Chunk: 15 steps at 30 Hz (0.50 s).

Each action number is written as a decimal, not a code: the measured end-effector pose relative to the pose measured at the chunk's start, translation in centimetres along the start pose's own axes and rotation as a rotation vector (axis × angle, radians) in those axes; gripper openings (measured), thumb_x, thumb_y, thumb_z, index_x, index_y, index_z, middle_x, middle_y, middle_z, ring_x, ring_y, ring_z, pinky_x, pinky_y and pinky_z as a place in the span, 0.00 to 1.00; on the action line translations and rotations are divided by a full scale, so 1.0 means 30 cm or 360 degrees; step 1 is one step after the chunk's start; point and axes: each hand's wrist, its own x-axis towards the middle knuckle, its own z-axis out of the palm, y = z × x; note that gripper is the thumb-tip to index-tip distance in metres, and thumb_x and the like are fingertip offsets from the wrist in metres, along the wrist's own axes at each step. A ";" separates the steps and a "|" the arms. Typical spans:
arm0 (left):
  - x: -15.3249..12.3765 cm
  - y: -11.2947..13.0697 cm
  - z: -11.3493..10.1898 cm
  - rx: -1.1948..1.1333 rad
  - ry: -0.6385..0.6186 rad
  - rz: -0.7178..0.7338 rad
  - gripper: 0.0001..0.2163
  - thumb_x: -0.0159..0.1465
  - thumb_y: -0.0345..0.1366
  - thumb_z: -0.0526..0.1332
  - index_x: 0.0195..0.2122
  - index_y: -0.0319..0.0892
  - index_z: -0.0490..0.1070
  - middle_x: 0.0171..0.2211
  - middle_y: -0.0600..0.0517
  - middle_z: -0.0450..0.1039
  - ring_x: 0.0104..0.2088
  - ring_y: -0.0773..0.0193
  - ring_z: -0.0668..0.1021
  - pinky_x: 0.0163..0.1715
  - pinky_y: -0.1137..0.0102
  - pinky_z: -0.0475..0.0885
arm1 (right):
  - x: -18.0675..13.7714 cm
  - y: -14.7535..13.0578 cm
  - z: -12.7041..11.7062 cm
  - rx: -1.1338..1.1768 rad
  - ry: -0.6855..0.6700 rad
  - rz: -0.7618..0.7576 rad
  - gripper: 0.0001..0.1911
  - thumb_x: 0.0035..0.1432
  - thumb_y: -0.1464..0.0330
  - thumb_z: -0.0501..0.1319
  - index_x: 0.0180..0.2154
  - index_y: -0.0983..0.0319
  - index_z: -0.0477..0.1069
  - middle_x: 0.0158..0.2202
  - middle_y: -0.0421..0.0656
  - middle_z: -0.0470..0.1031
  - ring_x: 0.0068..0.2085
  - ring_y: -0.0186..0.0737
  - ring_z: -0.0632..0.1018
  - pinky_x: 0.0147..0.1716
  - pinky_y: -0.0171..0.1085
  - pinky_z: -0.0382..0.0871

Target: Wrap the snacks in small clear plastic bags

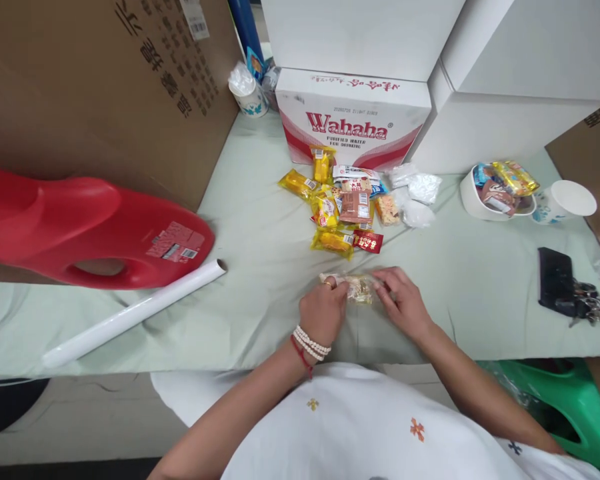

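Note:
My left hand (323, 310), with a ring and beaded bracelets, is closed on one end of a clear-wrapped snack packet (361, 289). My right hand (404, 303) pinches the other end of its wrapper between thumb and fingers. The packet lies low over the cloth, and its left part is covered by my fingers. Just beyond it sits a loose pile of wrapped snacks: a yellow packet (333, 243), a small red packet (368, 241), a brown packet (355, 207) and a pale nutty piece (388, 209). White clear-wrapped pieces (424, 188) lie at the pile's right.
A Wahaha carton (353, 120) stands behind the pile. Right of it are a white bowl of snacks (480, 203), a paper cup (560, 203), a black wallet (555, 280) and keys (591, 303). To the left lie a red jug (130, 213) and a white roll (140, 310).

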 end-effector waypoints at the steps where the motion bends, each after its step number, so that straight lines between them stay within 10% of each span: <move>1: 0.001 -0.003 0.000 0.0049 0.0015 -0.0019 0.12 0.71 0.38 0.56 0.46 0.50 0.80 0.39 0.46 0.77 0.35 0.55 0.77 0.34 0.62 0.70 | -0.014 0.012 0.006 -0.0166 0.0139 0.0131 0.18 0.71 0.62 0.57 0.59 0.58 0.71 0.51 0.53 0.72 0.52 0.54 0.73 0.53 0.55 0.72; 7: 0.022 -0.041 -0.010 0.0043 0.0257 -0.0249 0.27 0.61 0.51 0.68 0.57 0.41 0.71 0.53 0.37 0.71 0.56 0.39 0.71 0.51 0.49 0.69 | -0.061 0.003 0.015 -0.0390 0.0202 0.0338 0.07 0.67 0.64 0.60 0.39 0.59 0.74 0.54 0.55 0.71 0.54 0.58 0.72 0.50 0.55 0.72; 11: 0.022 -0.018 -0.004 0.0060 0.0123 -0.0182 0.16 0.63 0.48 0.67 0.45 0.42 0.72 0.46 0.41 0.74 0.48 0.45 0.75 0.46 0.55 0.71 | -0.023 -0.098 0.022 -0.0024 0.0182 0.0328 0.08 0.70 0.65 0.54 0.40 0.57 0.71 0.37 0.45 0.76 0.37 0.45 0.77 0.38 0.41 0.74; 15: -0.001 0.027 0.005 0.0113 0.0273 -0.0017 0.06 0.69 0.39 0.59 0.40 0.42 0.69 0.40 0.42 0.72 0.40 0.50 0.76 0.36 0.61 0.71 | 0.023 -0.178 0.045 0.0293 0.0118 0.0184 0.11 0.72 0.65 0.52 0.45 0.58 0.72 0.42 0.47 0.78 0.44 0.44 0.78 0.45 0.41 0.74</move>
